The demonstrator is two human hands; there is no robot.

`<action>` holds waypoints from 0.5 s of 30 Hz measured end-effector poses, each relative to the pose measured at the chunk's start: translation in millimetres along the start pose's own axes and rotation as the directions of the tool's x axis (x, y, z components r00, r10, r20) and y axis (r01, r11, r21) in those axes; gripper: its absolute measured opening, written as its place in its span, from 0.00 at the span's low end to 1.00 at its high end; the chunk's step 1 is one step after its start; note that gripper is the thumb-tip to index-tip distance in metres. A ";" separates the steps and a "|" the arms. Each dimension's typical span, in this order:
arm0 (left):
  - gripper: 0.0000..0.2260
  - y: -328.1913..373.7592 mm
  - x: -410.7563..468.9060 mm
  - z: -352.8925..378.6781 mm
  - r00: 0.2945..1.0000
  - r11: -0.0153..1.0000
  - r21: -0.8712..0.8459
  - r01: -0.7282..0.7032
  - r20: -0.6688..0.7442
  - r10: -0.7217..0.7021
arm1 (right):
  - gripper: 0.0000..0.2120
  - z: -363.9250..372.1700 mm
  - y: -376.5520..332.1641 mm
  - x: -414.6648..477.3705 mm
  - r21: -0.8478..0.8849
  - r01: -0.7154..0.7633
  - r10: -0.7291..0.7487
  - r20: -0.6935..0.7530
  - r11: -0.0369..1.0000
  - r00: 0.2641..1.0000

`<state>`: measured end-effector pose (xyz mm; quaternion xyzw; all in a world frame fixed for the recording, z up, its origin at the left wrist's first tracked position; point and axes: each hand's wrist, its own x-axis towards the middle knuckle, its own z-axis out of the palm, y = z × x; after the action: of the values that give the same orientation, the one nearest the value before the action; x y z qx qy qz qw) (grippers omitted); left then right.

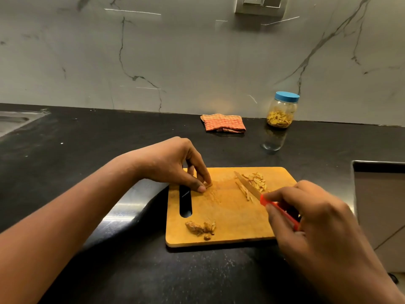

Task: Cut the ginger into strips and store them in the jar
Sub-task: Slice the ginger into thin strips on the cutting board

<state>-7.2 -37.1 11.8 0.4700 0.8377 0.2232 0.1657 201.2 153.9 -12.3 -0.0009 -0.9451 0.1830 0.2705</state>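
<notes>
I saw a small ginger piece [208, 184] flat on the board [230, 216], beside its slot. Pale strips [257, 181] lay heaped at the far right, with the knife [249, 188] blade slanted against them. A knobbly brown chunk [200, 229] sat by the near edge. The jar [282, 110] stood upright on the bench [109, 270], its blue lid [287, 96] on and strips inside.

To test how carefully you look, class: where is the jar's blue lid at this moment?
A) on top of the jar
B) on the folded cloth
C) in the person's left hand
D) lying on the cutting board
A: the blue lid sits on the jar, which stands on the counter beyond the cutting board.
</notes>
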 end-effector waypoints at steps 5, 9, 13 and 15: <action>0.17 6.5 3.7 5.5 1.000 0.997 0.080 0.017 0.010 -0.018 | 0.08 -18.4 5.2 3.1 0.000 0.000 0.000 -0.071 1.000 0.997; 0.15 9.1 5.0 10.4 0.999 0.997 0.066 0.038 -0.036 -0.036 | 0.04 -16.2 3.6 -0.2 0.047 0.010 -0.006 -0.083 0.999 0.997; 0.15 13.6 7.8 19.0 0.994 0.999 0.032 0.026 -0.110 -0.022 | 0.06 -2.0 2.5 -8.3 0.085 -0.005 0.007 -0.033 0.996 0.999; 0.15 16.4 9.5 22.4 0.992 0.999 0.034 0.007 -0.123 -0.002 | 0.05 2.7 5.4 -10.5 0.085 -0.019 0.022 -0.031 0.996 0.999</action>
<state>10.7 -16.6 0.9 0.4563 0.8511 0.2368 0.1064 208.3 157.0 -21.6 -0.0021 -0.9321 0.2256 0.2834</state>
